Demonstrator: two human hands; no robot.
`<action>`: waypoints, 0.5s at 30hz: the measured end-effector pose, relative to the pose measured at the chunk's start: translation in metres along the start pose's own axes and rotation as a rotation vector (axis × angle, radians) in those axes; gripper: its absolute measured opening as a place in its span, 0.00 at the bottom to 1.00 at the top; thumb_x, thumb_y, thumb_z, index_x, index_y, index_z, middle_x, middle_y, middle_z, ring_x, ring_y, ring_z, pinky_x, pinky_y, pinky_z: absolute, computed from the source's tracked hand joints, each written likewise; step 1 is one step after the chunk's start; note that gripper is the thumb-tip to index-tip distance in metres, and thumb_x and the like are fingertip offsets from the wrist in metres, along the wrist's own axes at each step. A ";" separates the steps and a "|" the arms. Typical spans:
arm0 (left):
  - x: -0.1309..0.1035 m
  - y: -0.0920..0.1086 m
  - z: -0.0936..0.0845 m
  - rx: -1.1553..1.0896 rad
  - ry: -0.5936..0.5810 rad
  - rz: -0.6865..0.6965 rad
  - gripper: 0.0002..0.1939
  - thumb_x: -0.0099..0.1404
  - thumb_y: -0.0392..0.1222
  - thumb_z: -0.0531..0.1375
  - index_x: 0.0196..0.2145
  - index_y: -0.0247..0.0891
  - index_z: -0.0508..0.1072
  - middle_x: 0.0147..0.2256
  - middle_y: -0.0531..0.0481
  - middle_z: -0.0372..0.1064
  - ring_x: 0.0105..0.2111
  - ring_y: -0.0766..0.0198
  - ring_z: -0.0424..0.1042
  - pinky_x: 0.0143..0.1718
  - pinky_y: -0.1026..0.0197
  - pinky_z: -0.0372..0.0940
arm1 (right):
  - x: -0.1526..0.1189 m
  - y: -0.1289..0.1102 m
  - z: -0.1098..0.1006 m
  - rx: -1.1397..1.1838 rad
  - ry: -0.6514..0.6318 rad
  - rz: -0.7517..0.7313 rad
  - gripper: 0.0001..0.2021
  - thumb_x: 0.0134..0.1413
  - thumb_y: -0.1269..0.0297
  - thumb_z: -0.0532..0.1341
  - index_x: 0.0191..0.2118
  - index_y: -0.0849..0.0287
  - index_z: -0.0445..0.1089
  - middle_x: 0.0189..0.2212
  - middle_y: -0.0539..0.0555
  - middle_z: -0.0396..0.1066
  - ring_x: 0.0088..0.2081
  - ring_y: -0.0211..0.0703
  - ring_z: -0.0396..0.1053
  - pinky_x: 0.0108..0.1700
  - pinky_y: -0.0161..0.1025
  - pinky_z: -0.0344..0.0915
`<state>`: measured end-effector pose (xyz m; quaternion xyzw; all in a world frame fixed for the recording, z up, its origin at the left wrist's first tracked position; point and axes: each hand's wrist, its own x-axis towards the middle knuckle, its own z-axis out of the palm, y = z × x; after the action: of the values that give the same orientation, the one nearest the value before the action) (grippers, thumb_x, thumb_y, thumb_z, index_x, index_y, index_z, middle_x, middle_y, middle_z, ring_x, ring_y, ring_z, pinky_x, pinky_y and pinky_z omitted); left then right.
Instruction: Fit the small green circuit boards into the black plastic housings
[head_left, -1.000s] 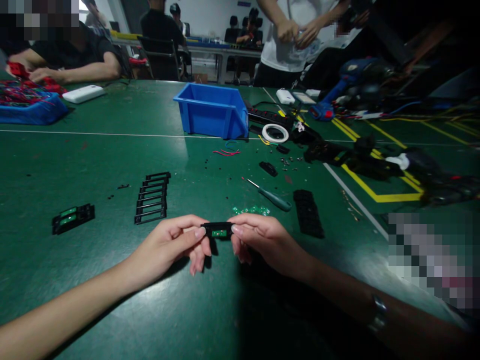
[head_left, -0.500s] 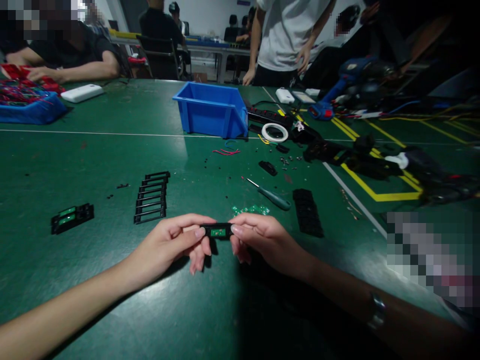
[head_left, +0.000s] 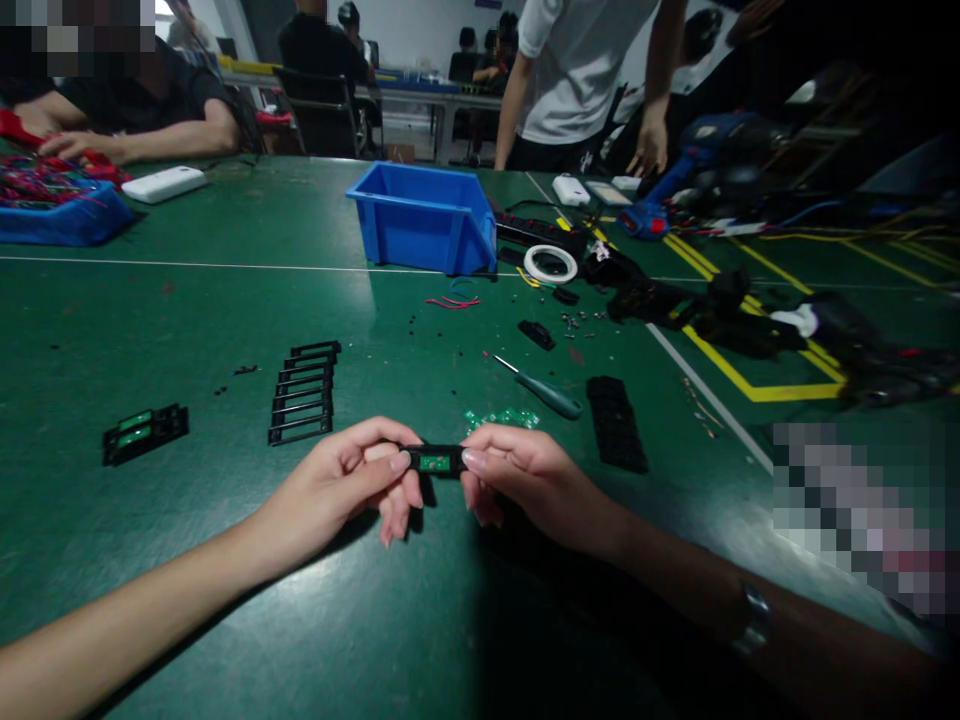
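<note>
Between my two hands is a small black plastic housing (head_left: 436,463) with a green circuit board set in its middle. My left hand (head_left: 367,475) pinches its left end between thumb and forefinger. On the right end, the thumb and forefinger of my right hand (head_left: 517,475) grip it the same way. Just beyond my right fingers lie several small green circuit boards (head_left: 501,418). A screwdriver (head_left: 547,393) with a green handle rests behind them. Left of my hands are a row of black frames (head_left: 302,395) and black housings (head_left: 145,434) with green boards in them.
A blue bin (head_left: 424,225) stands at the back middle, near a white ring (head_left: 550,264). Black parts (head_left: 616,422) lie on the right, and scattered screws (head_left: 577,322) farther back. A drill (head_left: 697,165) is at the far right. Other people sit and stand beyond the table.
My hands keep their hold on the black housing and have barely moved. Across the table, the standing person in the white shirt has shifted and lowered an arm.
</note>
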<state>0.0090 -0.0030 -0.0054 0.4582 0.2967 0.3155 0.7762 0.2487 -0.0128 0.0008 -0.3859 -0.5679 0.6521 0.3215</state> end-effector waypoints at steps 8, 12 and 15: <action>-0.001 0.001 0.001 -0.001 -0.004 0.022 0.04 0.76 0.39 0.55 0.46 0.36 0.65 0.31 0.47 0.75 0.23 0.67 0.75 0.24 0.67 0.69 | 0.000 -0.002 0.001 -0.012 0.004 -0.001 0.16 0.68 0.57 0.58 0.32 0.62 0.70 0.23 0.49 0.71 0.23 0.35 0.67 0.28 0.33 0.64; -0.001 0.002 0.002 -0.003 0.004 0.029 0.03 0.76 0.38 0.54 0.45 0.37 0.64 0.31 0.47 0.76 0.23 0.67 0.75 0.24 0.67 0.69 | 0.000 -0.002 0.001 -0.014 0.004 0.007 0.15 0.68 0.57 0.58 0.32 0.61 0.70 0.23 0.49 0.70 0.23 0.34 0.67 0.27 0.33 0.64; 0.000 0.002 0.002 -0.007 0.008 0.037 0.02 0.76 0.37 0.54 0.44 0.37 0.63 0.31 0.48 0.76 0.22 0.68 0.75 0.23 0.68 0.69 | 0.000 -0.002 0.001 -0.006 0.007 0.011 0.15 0.68 0.58 0.58 0.32 0.61 0.70 0.23 0.49 0.71 0.23 0.34 0.67 0.28 0.32 0.65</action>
<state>0.0103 -0.0035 -0.0029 0.4599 0.2900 0.3326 0.7706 0.2478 -0.0133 0.0026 -0.3925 -0.5664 0.6508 0.3188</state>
